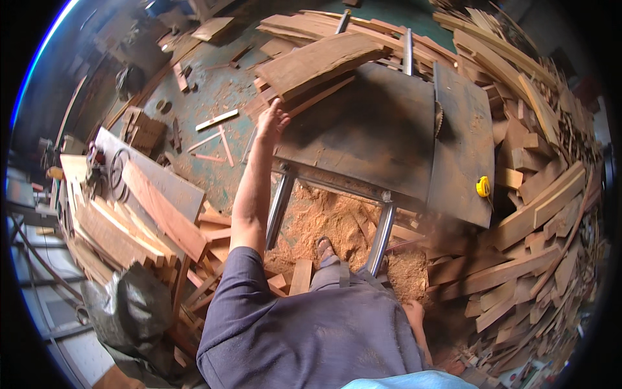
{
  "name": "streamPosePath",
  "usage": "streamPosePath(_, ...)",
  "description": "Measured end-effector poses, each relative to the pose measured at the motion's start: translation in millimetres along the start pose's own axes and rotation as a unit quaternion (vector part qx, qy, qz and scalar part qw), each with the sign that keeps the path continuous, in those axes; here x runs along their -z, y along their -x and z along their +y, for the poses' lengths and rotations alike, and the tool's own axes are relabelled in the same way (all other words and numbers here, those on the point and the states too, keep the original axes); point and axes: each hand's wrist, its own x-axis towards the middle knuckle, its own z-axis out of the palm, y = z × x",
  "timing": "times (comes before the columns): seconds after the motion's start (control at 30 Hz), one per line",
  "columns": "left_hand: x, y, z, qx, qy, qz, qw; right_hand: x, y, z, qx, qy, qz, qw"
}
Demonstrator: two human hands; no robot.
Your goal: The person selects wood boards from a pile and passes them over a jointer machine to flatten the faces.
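Observation:
My left arm reaches forward over the left side of a dark metal saw table. At its end my left hand has its fingers apart, with the fingertips by the near left corner of a wide rough-edged wooden board. Whether they touch it I cannot tell. That board lies across the table's far left corner, over other planks. Low beside my right hip hangs my right hand, its fingers hard to make out. A toothed saw blade stands up through the table, far from both hands.
A yellow tape measure lies on the table's right part. Offcuts are heaped along the right, and planks lean at the left near a grey plastic sheet. Metal rails jut toward me above sawdust.

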Motion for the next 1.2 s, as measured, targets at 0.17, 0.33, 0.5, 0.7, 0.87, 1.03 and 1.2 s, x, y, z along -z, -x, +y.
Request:
streamPosePath(0.17,-29,-66,8,-0.027,-0.007,0.043,0.999,-31,41,111,-0.058,0.061,-0.054,0.995)
streamPosePath(0.33,-3,-75,15,-0.045,-0.008,-0.031,0.998,-53,40,130,-0.102,0.058,-0.145,0.983)
streamPosePath(0.5,-103,53,-58,0.039,0.066,-0.096,0.992,-55,36,125,-0.090,0.008,-0.098,0.991)
streamPosePath(0.7,-78,83,-115,0.140,0.279,-0.135,0.940,-15,-55,52,0.034,-0.219,0.079,0.972)
streamPosePath(0.87,-52,98,-129,0.042,0.141,-0.115,0.982,67,-73,-107,0.078,-0.176,0.040,0.980)
streamPosePath(1.03,-97,271,-98,-0.083,0.052,-0.168,0.981,129,-116,-167,0.191,-0.220,0.123,0.949)
streamPosePath(1.2,-104,383,-122,0.000,0.030,-0.181,0.983,252,-208,-186,0.165,-0.457,0.189,0.853)
